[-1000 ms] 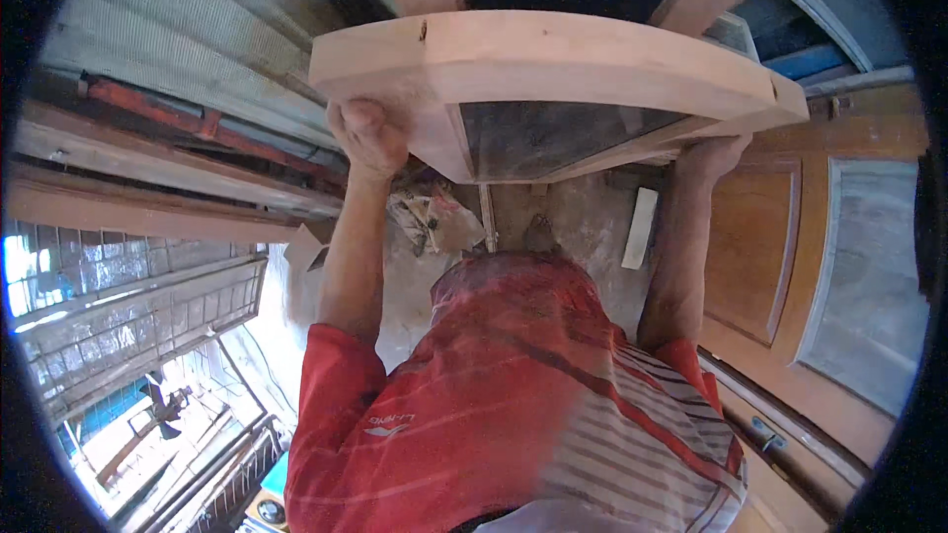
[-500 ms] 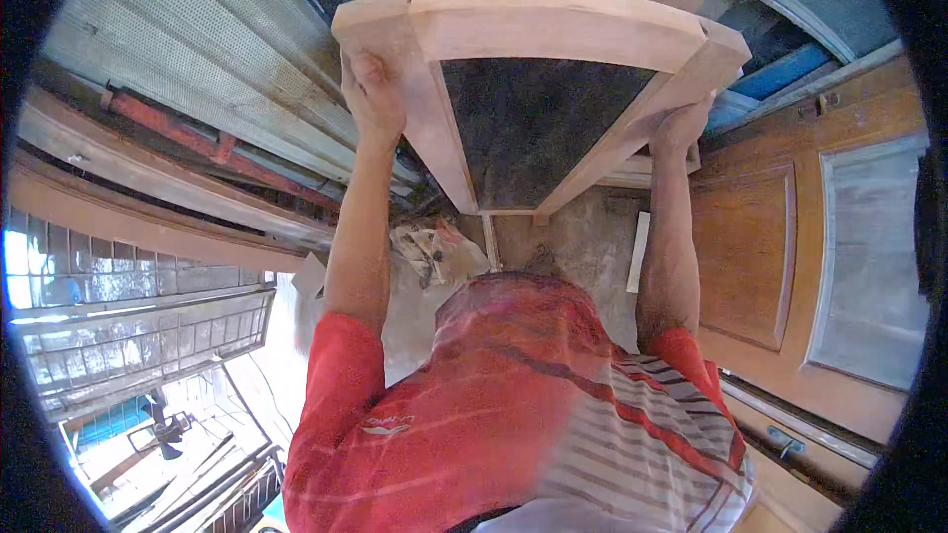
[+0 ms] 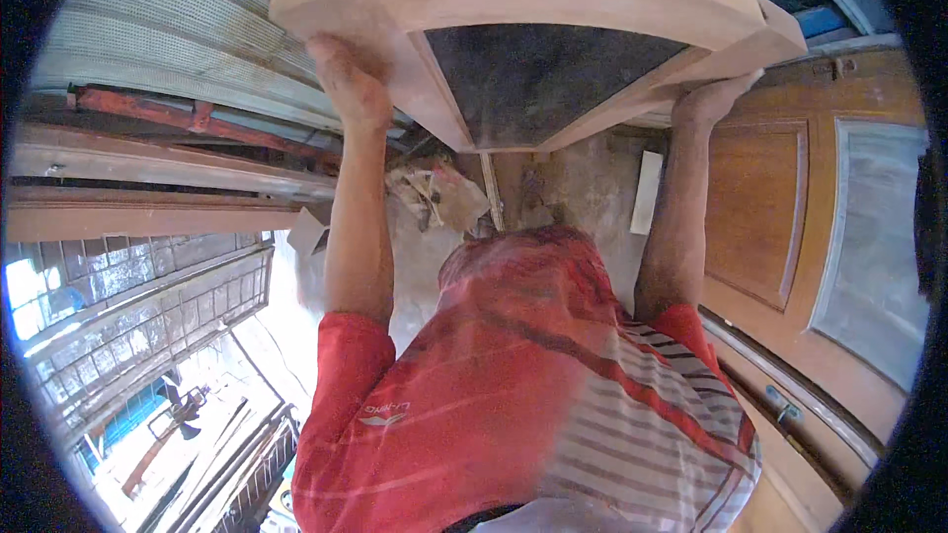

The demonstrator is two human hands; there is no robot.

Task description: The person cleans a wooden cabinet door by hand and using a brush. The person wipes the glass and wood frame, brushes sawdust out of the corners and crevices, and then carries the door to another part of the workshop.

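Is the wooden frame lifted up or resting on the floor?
Lifted: the left hand and right hand hold the wooden frame above the floor.

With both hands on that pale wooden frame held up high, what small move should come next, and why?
Probably ease the wooden frame a little further forward, keeping it level. The left hand and right hand each hold a side rail with arms stretched, so a slow, even push seems safest.
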